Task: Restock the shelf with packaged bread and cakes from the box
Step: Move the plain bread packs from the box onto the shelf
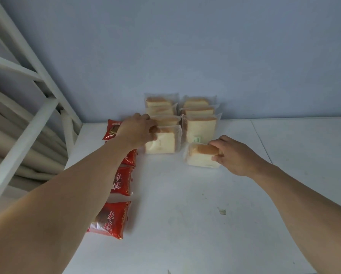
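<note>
Bread packs sit in two rows at the shelf [205, 204] back wall. Left hand [137, 128] grips the front pack of the left row [162, 142]; right hand [234, 155] pinches a new pack [200, 157] going down in front of the right row. Risk: upright packs look tippy, a nudge could domino them. Red cake packs [122, 180] line the left.

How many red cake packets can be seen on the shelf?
4, in one line along the shelf's left side: the nearest, the next, one mostly hidden by the left forearm, and the farthest behind the left hand. The arm may hide more.
</note>
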